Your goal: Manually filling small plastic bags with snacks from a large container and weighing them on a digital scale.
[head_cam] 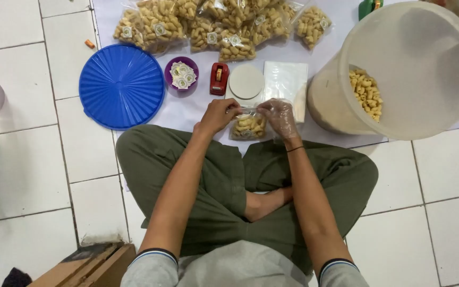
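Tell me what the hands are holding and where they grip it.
Both hands, left and right, hold a small clear bag of snacks by its top edge.

Both hands pinch the top of a small snack bag (248, 126): the left hand (218, 114) is bare, the right hand (281, 117) wears a clear glove. A big tub (415, 106) sits right, a blue lid (121, 86) left.

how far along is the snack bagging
Done: a pile of filled snack bags lies on the sheet. In hand: left hand and gloved right hand pinch the top of one filled bag. Left: snacks remain in the big tub, and empty bags wait.
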